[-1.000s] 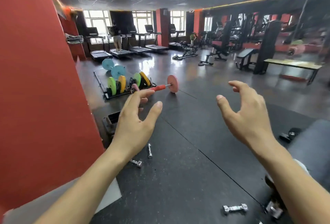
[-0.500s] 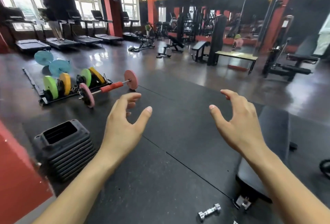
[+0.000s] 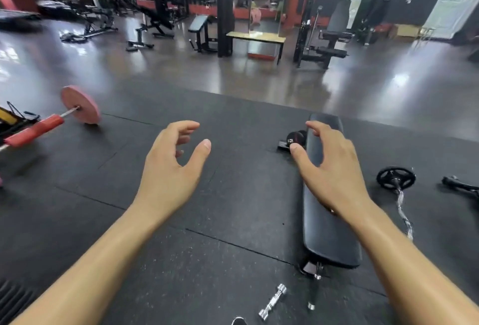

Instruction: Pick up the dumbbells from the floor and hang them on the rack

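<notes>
A small chrome dumbbell (image 3: 272, 302) lies on the black rubber floor near the bottom edge, just left of the bench's foot. A black dumbbell (image 3: 293, 140) marked 15 rests on the floor beside the far end of the bench. My left hand (image 3: 171, 169) hovers at centre with fingers curled apart and nothing in it. My right hand (image 3: 333, 169) is held out over the bench pad, fingers spread, also holding nothing, its thumb close to the black dumbbell in the image. No dumbbell rack is in view.
A flat black bench (image 3: 329, 236) lies lengthwise under my right arm. A pink-plated barbell with a red sleeve (image 3: 54, 120) sits at the left. A curl bar with a black plate (image 3: 396, 179) lies at the right. Gym machines and benches stand far behind.
The view has swung to the right: the red pillar, the black step stack and the coloured plates have left the frame, and the bench and curl bar have come in. Both hands stay open.
</notes>
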Tool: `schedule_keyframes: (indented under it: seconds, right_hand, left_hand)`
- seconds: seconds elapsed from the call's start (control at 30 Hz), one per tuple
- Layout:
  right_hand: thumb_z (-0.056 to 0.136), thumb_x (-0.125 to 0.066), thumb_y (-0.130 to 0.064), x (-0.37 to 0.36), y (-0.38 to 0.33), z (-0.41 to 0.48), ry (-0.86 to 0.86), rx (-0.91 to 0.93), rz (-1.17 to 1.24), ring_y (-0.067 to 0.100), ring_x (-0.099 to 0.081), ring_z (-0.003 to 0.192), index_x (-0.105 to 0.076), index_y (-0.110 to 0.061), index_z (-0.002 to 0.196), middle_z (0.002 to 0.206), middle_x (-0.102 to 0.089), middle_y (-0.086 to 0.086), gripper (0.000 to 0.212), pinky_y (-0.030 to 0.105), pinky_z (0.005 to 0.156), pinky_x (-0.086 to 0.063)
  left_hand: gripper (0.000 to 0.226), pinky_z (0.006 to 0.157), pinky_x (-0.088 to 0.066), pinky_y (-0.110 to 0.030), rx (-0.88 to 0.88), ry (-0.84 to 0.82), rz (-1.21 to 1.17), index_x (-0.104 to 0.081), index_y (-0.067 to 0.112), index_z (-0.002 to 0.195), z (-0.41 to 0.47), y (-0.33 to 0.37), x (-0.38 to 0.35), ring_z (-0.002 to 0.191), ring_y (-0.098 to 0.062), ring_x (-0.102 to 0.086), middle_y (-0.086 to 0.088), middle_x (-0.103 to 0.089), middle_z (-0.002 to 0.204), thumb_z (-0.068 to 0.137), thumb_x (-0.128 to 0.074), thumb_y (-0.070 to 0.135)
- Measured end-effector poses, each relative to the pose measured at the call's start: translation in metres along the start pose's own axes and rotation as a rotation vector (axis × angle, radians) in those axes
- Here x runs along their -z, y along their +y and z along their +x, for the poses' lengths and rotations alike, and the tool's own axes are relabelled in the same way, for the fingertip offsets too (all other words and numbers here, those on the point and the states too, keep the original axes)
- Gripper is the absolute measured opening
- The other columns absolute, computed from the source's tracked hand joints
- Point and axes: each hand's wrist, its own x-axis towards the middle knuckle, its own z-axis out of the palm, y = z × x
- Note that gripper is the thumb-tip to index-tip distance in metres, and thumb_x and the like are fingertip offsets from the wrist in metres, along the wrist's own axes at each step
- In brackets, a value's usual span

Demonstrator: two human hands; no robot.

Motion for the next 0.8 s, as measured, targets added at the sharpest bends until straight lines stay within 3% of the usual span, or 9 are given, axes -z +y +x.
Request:
schedule_keyframes:
  seconds: [0.17,0.37,0.53,0.67,0.8]
  right_hand:
    - [0.096,-0.060,-0.054,-0.057,0.020,0.102,-0.037,-0.015,0.028,0.029,-0.050,0.126,-0.049,-0.035,0.144,0.130,-0.060,-0.003,0.053,0.036,0.099,-0.038]
    - [0.095,-0.059,-0.052,-0.131,0.006,0.214,-0.140,0.065,0.024,0.031,-0.051,0.127,-0.051,-0.030,0.146,0.139,-0.059,0.001,0.056,0.045,0.108,-0.041]
    - [0.095,-0.056,-0.055,-0.221,-0.023,0.289,-0.215,0.154,0.062,0.027,-0.046,0.133,-0.049,-0.033,0.147,0.143,-0.057,-0.003,0.057,0.033,0.105,-0.033]
    - [0.096,-0.057,-0.054,-0.329,-0.077,0.347,-0.319,0.251,0.112,0.026,-0.045,0.135,-0.049,-0.032,0.147,0.144,-0.056,-0.004,0.057,0.030,0.104,-0.031]
    - [0.097,-0.061,-0.049,-0.423,-0.150,0.392,-0.451,0.378,0.186,0.027,-0.048,0.136,-0.050,-0.028,0.148,0.143,-0.057,-0.001,0.056,0.028,0.104,-0.032]
  left_hand:
    - [0.025,0.096,-0.045,-0.018,0.034,0.004,0.007,-0.059,0.036,0.123,0.104,-0.031,-0.041,0.120,0.002,-0.057,0.013,-0.063,0.128,0.100,-0.067,0.031]
    - [0.025,0.095,-0.043,-0.014,0.086,0.082,0.042,-0.060,0.037,0.123,0.203,-0.073,-0.043,0.119,0.003,-0.057,0.014,-0.063,0.127,0.100,-0.066,0.030]
    - [0.026,0.095,-0.043,-0.013,0.149,0.176,0.093,-0.061,0.033,0.125,0.271,-0.134,-0.018,0.120,-0.001,-0.058,0.011,-0.063,0.129,0.100,-0.066,0.028]
    - [0.030,0.100,-0.048,-0.025,0.229,0.323,0.151,-0.061,0.029,0.129,0.324,-0.217,0.037,0.118,-0.001,-0.057,0.008,-0.062,0.129,0.099,-0.067,0.027]
    - [0.028,0.105,-0.050,-0.041,0.357,0.491,0.198,-0.059,0.031,0.125,0.363,-0.283,0.104,0.118,-0.011,-0.058,0.003,-0.062,0.129,0.099,-0.068,0.025]
